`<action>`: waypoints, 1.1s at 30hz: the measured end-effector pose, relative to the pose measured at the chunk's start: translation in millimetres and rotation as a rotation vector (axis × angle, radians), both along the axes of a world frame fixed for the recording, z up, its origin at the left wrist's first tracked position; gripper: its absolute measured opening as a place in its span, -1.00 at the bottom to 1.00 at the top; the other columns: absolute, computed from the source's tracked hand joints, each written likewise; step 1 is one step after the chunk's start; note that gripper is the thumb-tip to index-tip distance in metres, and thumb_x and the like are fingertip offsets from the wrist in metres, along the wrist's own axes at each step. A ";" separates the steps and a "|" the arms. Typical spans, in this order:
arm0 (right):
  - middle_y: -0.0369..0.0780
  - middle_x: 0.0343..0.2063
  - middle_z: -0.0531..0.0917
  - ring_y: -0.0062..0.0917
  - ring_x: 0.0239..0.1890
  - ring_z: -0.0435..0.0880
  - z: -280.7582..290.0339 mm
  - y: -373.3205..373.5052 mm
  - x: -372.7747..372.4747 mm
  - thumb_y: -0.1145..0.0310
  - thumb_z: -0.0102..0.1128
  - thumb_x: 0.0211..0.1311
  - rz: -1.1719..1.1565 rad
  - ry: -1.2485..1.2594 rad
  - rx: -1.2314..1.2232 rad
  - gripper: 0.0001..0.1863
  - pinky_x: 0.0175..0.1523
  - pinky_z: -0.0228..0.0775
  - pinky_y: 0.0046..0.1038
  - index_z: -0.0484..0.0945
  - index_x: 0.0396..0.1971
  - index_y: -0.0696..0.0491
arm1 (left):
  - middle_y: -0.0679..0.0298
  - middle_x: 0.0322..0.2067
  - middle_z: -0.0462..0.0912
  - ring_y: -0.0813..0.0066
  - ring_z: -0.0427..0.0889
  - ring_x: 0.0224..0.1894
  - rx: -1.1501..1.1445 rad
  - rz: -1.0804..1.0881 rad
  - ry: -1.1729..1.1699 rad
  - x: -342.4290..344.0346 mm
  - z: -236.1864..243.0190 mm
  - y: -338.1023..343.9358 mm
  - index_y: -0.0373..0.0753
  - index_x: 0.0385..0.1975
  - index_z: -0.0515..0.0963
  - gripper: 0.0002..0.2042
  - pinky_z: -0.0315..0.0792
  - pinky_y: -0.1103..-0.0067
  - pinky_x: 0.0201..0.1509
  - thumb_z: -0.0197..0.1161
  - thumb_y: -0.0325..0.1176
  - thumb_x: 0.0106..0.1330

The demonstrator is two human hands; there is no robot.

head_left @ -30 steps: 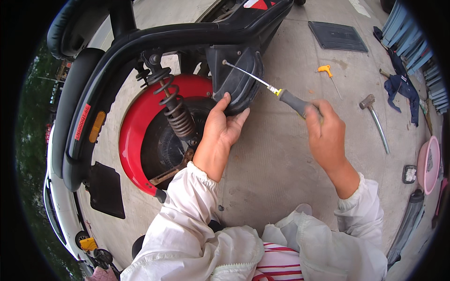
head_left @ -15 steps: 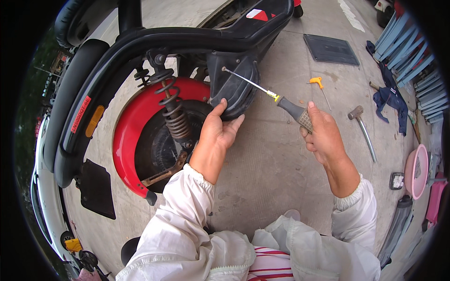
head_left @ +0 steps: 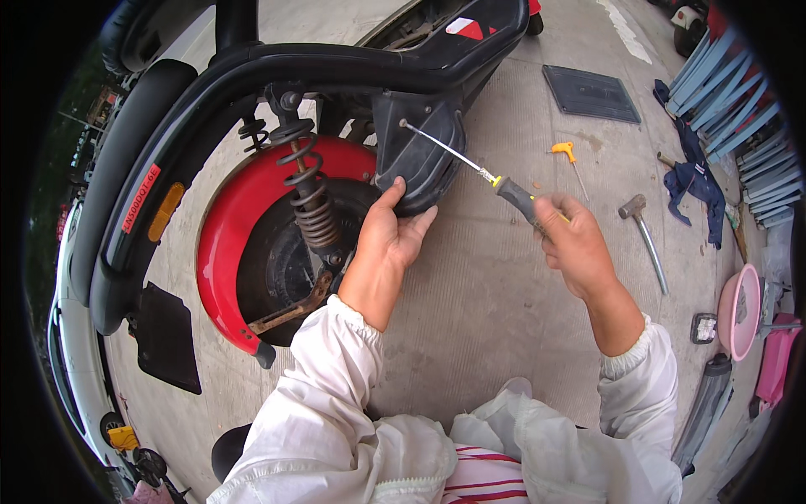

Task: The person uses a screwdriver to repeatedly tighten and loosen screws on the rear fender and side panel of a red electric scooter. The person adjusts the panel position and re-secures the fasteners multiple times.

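My right hand (head_left: 575, 244) is closed around the back of a screwdriver (head_left: 516, 196) with a dark grey and yellow handle. Its long shaft slants up to the left, the tip meeting a screw (head_left: 403, 123) in a black plastic cover (head_left: 420, 160) on the scooter. At that cover's lower edge, my left hand (head_left: 390, 244) grips with the thumb on the front and the other fingers underneath, partly hidden. Beside it are the scooter's coil spring shock absorber (head_left: 314, 210), red fender (head_left: 222, 252) and dark wheel (head_left: 277, 239).
On the concrete to the right lie a yellow-handled hex key (head_left: 564, 151), a hammer (head_left: 645, 239), a flat black panel (head_left: 591, 92) and dark blue cloth (head_left: 701, 193). A pink basin (head_left: 740, 312) and stacked blue-grey slats (head_left: 726, 92) line the right side. The scooter's black frame (head_left: 336, 67) arches overhead.
My right hand has shifted slightly left and down over the handle's end, and its grip has turned. The screwdriver tip stays at the screw; my left hand keeps its place.
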State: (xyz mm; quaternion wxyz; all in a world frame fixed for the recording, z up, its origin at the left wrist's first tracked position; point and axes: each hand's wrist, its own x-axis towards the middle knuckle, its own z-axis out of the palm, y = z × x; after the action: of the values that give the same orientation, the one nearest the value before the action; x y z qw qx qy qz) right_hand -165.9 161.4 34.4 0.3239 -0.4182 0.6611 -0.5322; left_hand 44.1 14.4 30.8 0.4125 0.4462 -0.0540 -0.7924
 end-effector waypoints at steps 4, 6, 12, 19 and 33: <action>-0.28 -0.52 0.47 -0.68 -0.57 0.40 7.2 1.1 7.1 -0.01 0.15 0.39 -0.031 1.183 -0.402 -0.49 -0.51 0.24 -0.59 0.47 -0.04 0.19 | -0.02 0.18 0.47 0.06 0.47 0.25 -0.013 0.004 0.001 1.7 4.3 0.1 -0.36 0.17 0.36 -0.61 0.29 0.09 0.41 0.21 -0.35 0.42; -0.26 -0.47 0.49 -0.65 -0.53 0.42 40.7 0.7 9.1 0.07 0.26 0.32 0.033 0.068 0.152 -0.51 -0.49 0.30 -0.54 0.47 -0.02 0.20 | -0.02 0.18 0.47 0.06 0.47 0.25 -0.018 -0.007 0.015 0.5 0.5 0.1 -0.37 0.19 0.35 -0.59 0.29 0.09 0.41 0.22 -0.35 0.42; -0.28 -0.47 0.50 -0.67 -0.52 0.43 17.3 -3.3 3.4 0.02 0.25 0.32 -0.002 -0.044 0.040 -0.48 -0.49 0.28 -0.59 0.49 -0.02 0.19 | -0.03 0.26 0.39 0.03 0.34 0.34 0.014 0.011 0.054 2.7 -2.7 0.6 -0.38 0.24 0.29 -0.54 0.13 0.08 0.48 0.20 -0.36 0.43; -0.17 -0.36 0.56 -0.62 -0.48 0.50 50.9 -5.2 11.2 0.08 0.29 0.29 -0.039 -0.368 0.327 -0.48 -0.42 0.37 -0.49 0.47 0.01 0.21 | -0.04 0.16 0.48 0.03 0.44 0.26 -0.026 0.006 -0.003 1.9 4.2 0.7 -0.37 0.17 0.34 -0.60 0.28 0.07 0.41 0.22 -0.37 0.41; -0.16 -0.55 0.52 -0.34 -0.49 0.56 37.3 -5.0 -8.2 0.33 0.32 0.23 -0.107 -0.204 0.180 -0.63 -0.28 0.50 -0.35 0.47 -0.05 0.19 | -0.06 0.20 0.42 -0.03 0.43 0.27 0.017 0.032 0.023 -1.5 0.9 0.8 -0.42 0.18 0.32 -0.57 0.28 0.06 0.41 0.22 -0.37 0.41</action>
State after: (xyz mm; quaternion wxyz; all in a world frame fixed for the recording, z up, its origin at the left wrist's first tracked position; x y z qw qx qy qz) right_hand -174.1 156.4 71.7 0.3968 -0.2954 0.6910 -0.5272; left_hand 42.6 15.2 31.7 0.4219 0.4414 -0.0354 -0.7911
